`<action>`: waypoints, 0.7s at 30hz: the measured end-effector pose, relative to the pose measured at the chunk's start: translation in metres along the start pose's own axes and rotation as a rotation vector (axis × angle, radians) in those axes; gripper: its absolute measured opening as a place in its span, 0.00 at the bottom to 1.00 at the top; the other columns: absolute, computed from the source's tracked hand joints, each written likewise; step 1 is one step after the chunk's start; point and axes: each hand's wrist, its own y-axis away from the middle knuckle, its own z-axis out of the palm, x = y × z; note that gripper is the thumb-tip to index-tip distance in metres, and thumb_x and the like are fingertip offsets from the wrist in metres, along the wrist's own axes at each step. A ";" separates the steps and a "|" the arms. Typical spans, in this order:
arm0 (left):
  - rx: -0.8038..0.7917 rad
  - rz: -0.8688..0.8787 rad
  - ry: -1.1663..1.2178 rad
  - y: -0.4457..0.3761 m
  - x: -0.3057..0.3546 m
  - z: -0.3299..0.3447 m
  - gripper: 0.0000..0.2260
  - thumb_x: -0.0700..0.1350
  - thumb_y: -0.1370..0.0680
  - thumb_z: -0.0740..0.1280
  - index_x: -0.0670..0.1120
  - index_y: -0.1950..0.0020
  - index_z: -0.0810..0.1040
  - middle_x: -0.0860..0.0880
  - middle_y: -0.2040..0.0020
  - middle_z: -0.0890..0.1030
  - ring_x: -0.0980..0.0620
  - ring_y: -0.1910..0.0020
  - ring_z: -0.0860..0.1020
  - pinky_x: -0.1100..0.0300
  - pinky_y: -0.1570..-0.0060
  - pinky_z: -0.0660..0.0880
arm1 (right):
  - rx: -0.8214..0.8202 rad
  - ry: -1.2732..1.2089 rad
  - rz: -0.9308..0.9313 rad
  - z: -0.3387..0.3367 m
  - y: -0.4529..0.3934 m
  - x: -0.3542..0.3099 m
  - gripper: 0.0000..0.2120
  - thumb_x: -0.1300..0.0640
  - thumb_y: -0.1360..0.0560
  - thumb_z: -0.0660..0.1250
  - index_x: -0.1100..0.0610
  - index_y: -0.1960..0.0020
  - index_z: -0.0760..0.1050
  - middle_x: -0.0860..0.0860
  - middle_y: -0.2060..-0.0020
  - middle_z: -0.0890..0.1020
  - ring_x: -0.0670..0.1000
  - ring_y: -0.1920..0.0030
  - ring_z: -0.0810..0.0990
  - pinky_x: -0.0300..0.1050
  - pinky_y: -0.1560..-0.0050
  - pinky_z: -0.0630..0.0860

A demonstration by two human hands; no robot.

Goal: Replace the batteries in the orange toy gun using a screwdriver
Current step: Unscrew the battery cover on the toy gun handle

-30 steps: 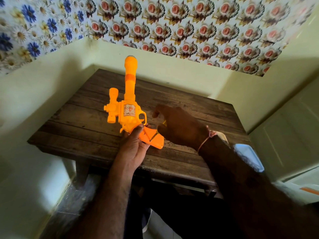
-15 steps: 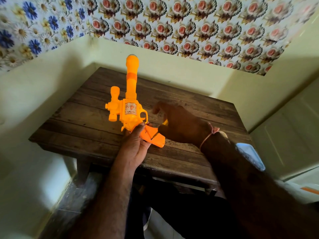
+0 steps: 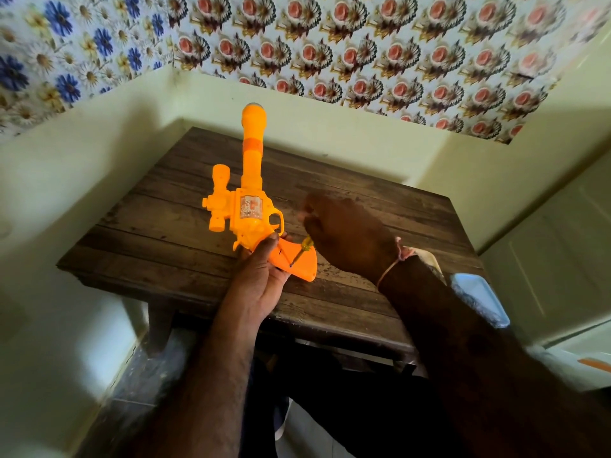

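Orange toy gun (image 3: 246, 206) held above the worktop (image 3: 165, 239), barrel pointing away, handle toward the person. Left hand (image 3: 261, 276) grasps the handle from below. Right hand (image 3: 347, 236), just right of the gun, is clenched round the screwdriver (image 3: 301, 251), whose shaft slants down-left, tip on the handle plate (screw itself not discernible). Half a second ago no shaft showed.

A home: floral wallpaper (image 3: 363, 51) above a wooden table (image 3: 185, 246).
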 end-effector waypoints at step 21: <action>-0.017 0.008 -0.006 -0.004 -0.002 -0.003 0.20 0.37 0.21 0.64 0.47 0.29 0.70 0.45 0.48 0.82 0.48 0.52 0.83 0.43 0.56 0.77 | -0.067 -0.021 0.014 -0.003 -0.003 0.001 0.09 0.56 0.22 0.62 0.56 0.43 0.75 0.53 0.53 0.82 0.52 0.58 0.80 0.46 0.59 0.77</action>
